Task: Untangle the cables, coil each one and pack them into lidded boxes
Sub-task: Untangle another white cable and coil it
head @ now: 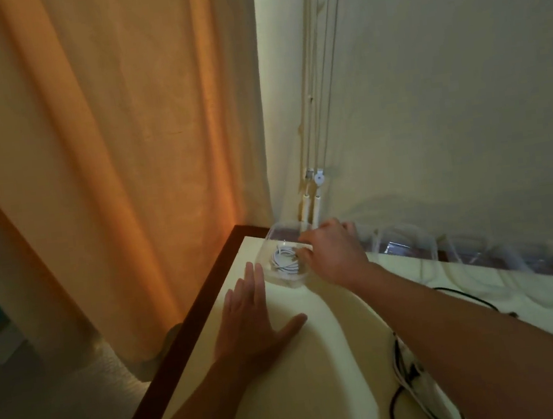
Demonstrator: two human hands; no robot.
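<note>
**A:** From the head view, how far had the job got?

**B:** One white cable (283, 257) lay coiled inside a clear box (272, 244). The box sat just past the left hand's fingertips and under the right hand. I'd call that one cable packed.

**A:** And the hands?

**B:** The left hand (256, 318) lay flat on the table (319, 359), fingers straight, holding nothing. The right hand (333, 254) had its fingers curled over the box's right rim, gripping it. I couldn't tell whether a lid was on.

**A:** What was left?

**B:** Most of it, I'd judge. A tangle of black and white cables (403, 367) lay under the right forearm, nearer the person than either hand, and none of it was coiled. More boxes (406, 239) stood along the wall to the right of the right hand. They were too blurred to show any contents.
</note>
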